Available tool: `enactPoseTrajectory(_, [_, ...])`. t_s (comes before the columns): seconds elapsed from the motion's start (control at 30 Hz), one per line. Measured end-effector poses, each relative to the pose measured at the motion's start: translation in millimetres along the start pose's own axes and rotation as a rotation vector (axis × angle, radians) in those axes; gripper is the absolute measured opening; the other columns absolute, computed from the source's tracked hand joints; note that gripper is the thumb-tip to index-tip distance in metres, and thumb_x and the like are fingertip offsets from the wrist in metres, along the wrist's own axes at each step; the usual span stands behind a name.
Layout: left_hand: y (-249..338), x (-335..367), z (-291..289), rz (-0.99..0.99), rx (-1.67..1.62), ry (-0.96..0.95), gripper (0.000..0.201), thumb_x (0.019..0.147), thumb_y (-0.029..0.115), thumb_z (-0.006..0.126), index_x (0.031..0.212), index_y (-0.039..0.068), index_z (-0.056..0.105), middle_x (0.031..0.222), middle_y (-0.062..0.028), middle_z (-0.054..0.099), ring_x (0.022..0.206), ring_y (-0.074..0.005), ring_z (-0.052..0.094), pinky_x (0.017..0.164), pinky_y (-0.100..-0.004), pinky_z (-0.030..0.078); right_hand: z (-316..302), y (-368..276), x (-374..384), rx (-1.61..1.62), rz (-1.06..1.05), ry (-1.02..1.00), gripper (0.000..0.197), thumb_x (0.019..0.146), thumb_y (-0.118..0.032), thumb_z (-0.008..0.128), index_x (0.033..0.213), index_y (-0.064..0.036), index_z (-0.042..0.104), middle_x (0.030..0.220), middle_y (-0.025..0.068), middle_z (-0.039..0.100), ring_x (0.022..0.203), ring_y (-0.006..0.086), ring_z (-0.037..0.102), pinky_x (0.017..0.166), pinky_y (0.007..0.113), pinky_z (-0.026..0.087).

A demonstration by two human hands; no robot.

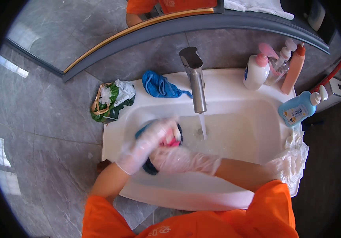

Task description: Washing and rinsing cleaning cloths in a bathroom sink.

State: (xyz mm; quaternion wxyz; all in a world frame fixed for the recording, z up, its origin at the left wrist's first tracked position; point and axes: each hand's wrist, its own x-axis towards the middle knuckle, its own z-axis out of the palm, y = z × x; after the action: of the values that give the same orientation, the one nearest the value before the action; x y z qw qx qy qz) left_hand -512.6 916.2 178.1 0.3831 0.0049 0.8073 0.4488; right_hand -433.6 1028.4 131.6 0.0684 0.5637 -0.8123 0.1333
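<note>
Over the left side of the white sink [241, 148], my two hands are pressed close together, both in thin clear gloves and blurred by motion. My left hand [156, 135] is closed around a dark blue cloth [150, 167], whose edges stick out above and below it. My right hand [172, 158] meets it from below and is also closed on the bundle. Something bright pink [173, 143] shows between the hands; its kind I cannot make out. Water runs from the metal faucet [197, 81] into the shallow, cloudy water, to the right of my hands.
A bunched blue cloth [160, 84] lies on the back rim, beside a green-and-white bag [113, 99]. Several pump bottles stand at the back right, including a white one [256, 71] and a light blue one [297, 109]. Crumpled white plastic [291, 158] lies on the right rim.
</note>
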Motion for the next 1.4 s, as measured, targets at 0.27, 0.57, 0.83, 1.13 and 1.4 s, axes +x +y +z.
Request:
enactPoseTrajectory(0.27, [49.1,81.1,-49.4,0.733,0.695,1.24,0.08,0.071,0.063,0.06,0.11,-0.006,0.05,0.11,-0.0212,0.054,0.105,-0.0342,0.047,0.091,-0.0471,0.037,14.0,5.5,-1.5,-0.123,0.599,0.226,0.059,0.077,-0.017,0.054,0.134,-0.0163,0.039,0.135,0.0151,0.038,0.125,0.0283,0.036,0.104,0.045,0.029])
enactPoseTrajectory(0.57, [48.5,63.4,-48.0,0.491,0.983,0.993,0.07,0.074,0.034,0.066,0.13,0.002,0.039,0.116,-0.0184,0.05,0.106,-0.0338,0.047,0.093,-0.0461,0.034,105.4,30.9,-1.0,0.059,0.664,-0.217,0.062,0.079,-0.014,0.052,0.137,-0.0097,0.03,0.098,0.0157,0.053,0.087,0.0296,0.055,0.07,0.039,0.05])
enactPoseTrajectory(0.83, [-86.0,-6.1,8.1,0.659,1.539,0.127,0.059,0.07,0.039,0.068,0.12,0.01,0.053,0.126,-0.0105,0.046,0.123,-0.0268,0.037,0.107,-0.0503,0.015,68.6,55.7,-111.0,0.027,0.711,-0.233,0.053,0.081,-0.011,0.049,0.13,-0.0285,0.041,0.102,0.0049,0.054,0.09,0.0212,0.057,0.067,0.035,0.049])
enactPoseTrajectory(1.13, [-100.5,7.6,20.9,0.057,1.811,0.244,0.038,0.089,0.014,0.038,0.123,0.002,0.049,0.133,-0.0106,0.043,0.129,-0.0271,0.031,0.108,-0.053,0.009,9.4,37.2,-147.7,0.124,1.435,-0.454,0.095,0.07,-0.051,0.064,0.142,-0.0116,0.015,0.145,0.0195,0.017,0.134,0.0342,0.018,0.106,0.056,0.014])
enactPoseTrajectory(1.4, [-102.9,55.5,97.9,0.629,1.079,0.285,0.089,0.073,0.053,0.061,0.138,0.003,0.026,0.14,-0.0234,0.028,0.132,-0.039,0.021,0.109,-0.047,0.015,41.9,18.3,-152.5,-0.165,1.085,-0.132,0.069,0.078,-0.052,0.056,0.135,-0.019,0.037,0.145,0.0126,0.024,0.134,0.0349,0.018,0.104,0.058,0.015])
